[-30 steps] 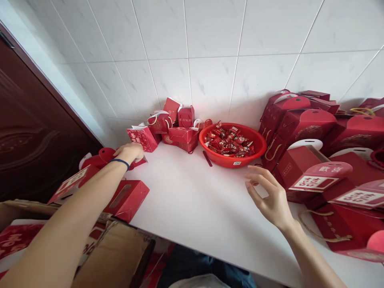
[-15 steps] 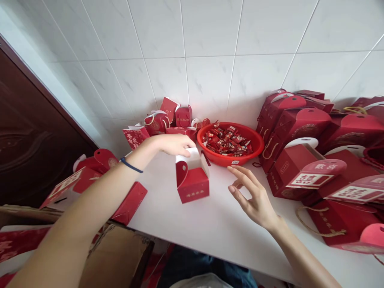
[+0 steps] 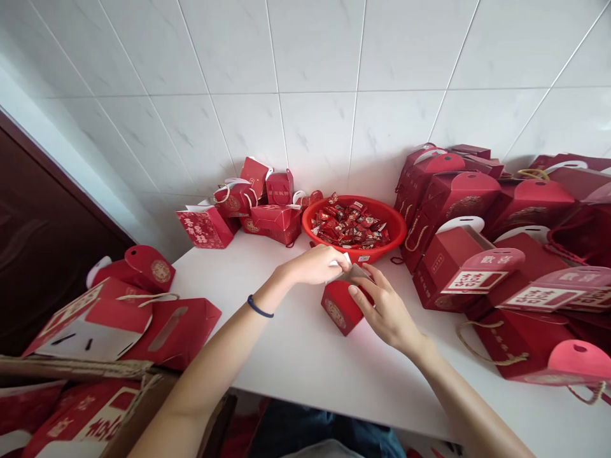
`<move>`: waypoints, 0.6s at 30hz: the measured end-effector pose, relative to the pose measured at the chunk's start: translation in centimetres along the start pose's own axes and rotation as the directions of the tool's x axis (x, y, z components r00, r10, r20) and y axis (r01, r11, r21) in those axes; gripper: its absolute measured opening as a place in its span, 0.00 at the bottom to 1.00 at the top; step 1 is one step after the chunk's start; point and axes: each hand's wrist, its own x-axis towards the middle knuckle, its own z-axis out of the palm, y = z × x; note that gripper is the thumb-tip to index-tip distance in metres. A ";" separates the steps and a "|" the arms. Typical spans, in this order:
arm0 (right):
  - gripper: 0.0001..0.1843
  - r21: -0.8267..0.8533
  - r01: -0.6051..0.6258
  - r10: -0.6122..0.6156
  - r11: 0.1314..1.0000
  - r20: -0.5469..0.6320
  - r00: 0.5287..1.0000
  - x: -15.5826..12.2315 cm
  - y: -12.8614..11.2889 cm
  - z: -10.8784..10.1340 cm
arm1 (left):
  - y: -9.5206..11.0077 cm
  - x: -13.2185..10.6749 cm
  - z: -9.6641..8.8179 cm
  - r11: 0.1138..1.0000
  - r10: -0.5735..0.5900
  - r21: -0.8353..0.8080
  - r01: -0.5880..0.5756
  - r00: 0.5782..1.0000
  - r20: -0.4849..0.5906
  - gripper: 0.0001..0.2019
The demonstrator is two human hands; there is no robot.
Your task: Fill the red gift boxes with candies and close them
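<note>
A small red paper gift box [image 3: 342, 306] with a gold round emblem stands on the white table in front of me, turned at an angle. My left hand [image 3: 317, 264] pinches a white-lined flap at its top, the fingers closed. Around the box's right upper edge, my right hand [image 3: 384, 308] grips with thumb in front and fingers behind. The inside of the box is hidden by my hands. Just behind it sits a red plastic basin [image 3: 353, 253] with red-wrapped candies [image 3: 351, 224] in it.
Finished-looking red gift boxes [image 3: 470, 267] are stacked at right, some with rope handles. Smaller boxes [image 3: 207, 228] stand by the wall at back left. More boxes [image 3: 176, 331] lie at front left, beside a cardboard carton [image 3: 162, 407]. The white table [image 3: 296, 369] ends before my lap.
The box has moved right and turned, showing its emblem side. My right hand has come in from the right and taken hold of it. My left hand still holds the flap.
</note>
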 end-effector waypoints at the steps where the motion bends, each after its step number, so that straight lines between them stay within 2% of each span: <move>1: 0.26 0.035 -0.023 0.022 0.999 0.020 1.000 0.1 0.0 0.0 | 0.0 -0.1 0.4 1.000 -0.004 -0.018 0.003 1.000 -0.025 0.13; 5: 0.28 0.234 -0.071 0.068 0.970 0.019 0.997 0.4 0.2 -0.4 | -0.3 -0.4 1.7 0.986 -0.065 -0.159 0.052 0.995 -0.077 0.09; 8: 0.27 0.340 -0.093 0.099 0.936 -0.001 0.995 0.8 0.6 -1.2 | -1.0 -0.9 1.8 0.959 -0.146 -0.256 0.122 0.986 -0.080 0.10; 10: 0.25 0.387 -0.086 0.078 0.918 0.035 0.996 0.8 1.1 -2.1 | -1.7 -1.5 1.5 0.945 -0.172 -0.286 0.159 0.985 -0.021 0.19; 13: 0.18 0.432 -0.080 0.001 0.899 0.180 0.984 0.6 2.0 -4.1 | -2.8 -2.7 1.0 0.931 -0.172 -0.304 0.203 0.977 0.126 0.40; 15: 0.29 0.423 -0.095 -0.030 0.901 0.280 0.960 0.3 2.8 -5.2 | -3.2 -3.5 1.0 0.919 -0.170 -0.322 0.227 0.966 0.195 0.51; 18: 0.45 0.337 -0.147 0.016 0.930 0.363 0.932 -0.2 3.9 -5.6 | -3.6 -4.3 1.5 0.897 -0.157 -0.373 0.237 0.960 0.232 0.55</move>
